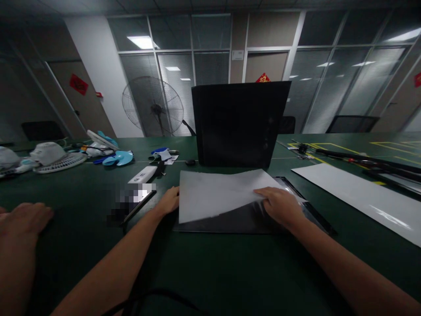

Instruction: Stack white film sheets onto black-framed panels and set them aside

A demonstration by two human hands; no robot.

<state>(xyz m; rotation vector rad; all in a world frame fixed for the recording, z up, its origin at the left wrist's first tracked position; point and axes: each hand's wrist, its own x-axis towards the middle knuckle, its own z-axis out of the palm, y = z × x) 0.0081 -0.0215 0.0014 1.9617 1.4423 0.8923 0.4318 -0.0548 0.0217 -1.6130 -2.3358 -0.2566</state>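
Note:
A thin white sheet [217, 193] lies at a slant over a flat dark panel [226, 220] on the green table. My left hand [169, 200] grips the sheet's left edge, with its fingertips partly hidden behind it. At the right part of the sheet, my right hand [282, 204] has its index finger stretched over the top surface and its thumb by the near edge; the other fingers are curled and partly hidden. A dark frame strip [317, 217] and some clear, shiny film show beside and under my right hand.
Behind the sheet stands a large black panel [240, 125]. Another person's hand [28, 217] rests at far left. Left of the sheet lie a black bar [140, 206] and a white box [143, 174]. Fan parts [62, 161] are farther back; a long white panel [358, 197] lies right.

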